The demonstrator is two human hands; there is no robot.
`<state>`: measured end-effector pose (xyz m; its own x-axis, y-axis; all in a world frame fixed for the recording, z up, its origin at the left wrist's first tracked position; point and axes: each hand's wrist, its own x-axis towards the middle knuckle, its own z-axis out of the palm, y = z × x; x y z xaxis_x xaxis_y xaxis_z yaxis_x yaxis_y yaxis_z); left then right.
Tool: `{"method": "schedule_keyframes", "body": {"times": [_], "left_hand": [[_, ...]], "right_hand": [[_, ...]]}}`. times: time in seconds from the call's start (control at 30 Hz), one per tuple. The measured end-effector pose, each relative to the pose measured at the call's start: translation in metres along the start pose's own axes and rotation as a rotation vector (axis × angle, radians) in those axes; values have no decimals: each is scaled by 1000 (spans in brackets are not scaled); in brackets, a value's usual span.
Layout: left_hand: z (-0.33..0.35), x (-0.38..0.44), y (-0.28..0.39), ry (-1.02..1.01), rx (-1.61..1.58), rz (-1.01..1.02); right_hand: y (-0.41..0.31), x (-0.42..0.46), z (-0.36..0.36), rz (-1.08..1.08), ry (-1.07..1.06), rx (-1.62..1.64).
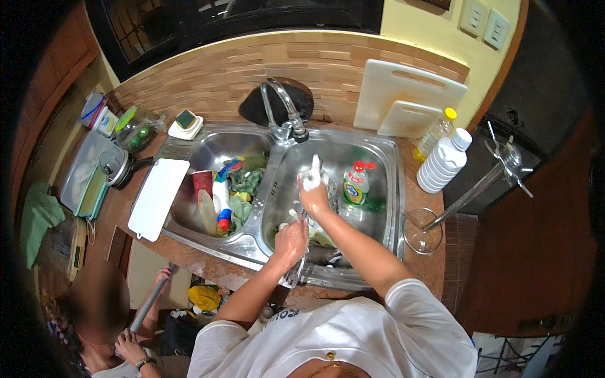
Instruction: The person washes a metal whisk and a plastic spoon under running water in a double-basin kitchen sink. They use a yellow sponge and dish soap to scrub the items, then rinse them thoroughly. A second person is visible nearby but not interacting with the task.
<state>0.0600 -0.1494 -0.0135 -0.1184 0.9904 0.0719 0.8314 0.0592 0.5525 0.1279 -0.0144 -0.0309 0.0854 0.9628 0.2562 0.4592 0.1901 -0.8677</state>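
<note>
Over the right basin of a stainless steel double sink, my right hand is closed around something covered in white suds, too foamy to identify. My left hand sits lower, at the basin's front edge, gripping a shiny metallic or clear item that I cannot name; part of it hangs below the hand. Both hands are wet. A green dish soap bottle with a red cap stands to the right of my right hand. Beneath my hands, partly hidden items lie at the basin's front.
The left basin holds a red cup, a white bottle and cloths. A white board overlaps its left rim. Behind stands the faucet. At right are bottles and a metal stand. Another person holds a grey pipe at lower left.
</note>
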Motion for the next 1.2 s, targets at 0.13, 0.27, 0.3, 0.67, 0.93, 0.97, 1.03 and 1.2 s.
{"method": "schedule_keyframes", "body": {"times": [0.13,0.27,0.3,0.67,0.93,0.97,1.03,1.2], "left_hand": [[0,-18,4,-6,24,143],[-5,-5,0,8,50,95],[-6,5,-2,30,42,77],[62,81,-46,0,-314,59],[105,103,-68,-638,326,209],[104,103,-64,-706,402,241],[99,97,-58,-495,483,375],[89,76,-49,-631,488,254]], "right_hand": [[4,40,-16,328,65,-105],[3,40,-5,538,117,860],[0,31,2,713,29,1208],[3,43,-29,-175,27,323],[73,28,-36,-30,-251,29],[80,27,-33,-64,-301,79],[93,25,-30,-58,-425,9],[122,17,-26,-57,-491,-333]]}}
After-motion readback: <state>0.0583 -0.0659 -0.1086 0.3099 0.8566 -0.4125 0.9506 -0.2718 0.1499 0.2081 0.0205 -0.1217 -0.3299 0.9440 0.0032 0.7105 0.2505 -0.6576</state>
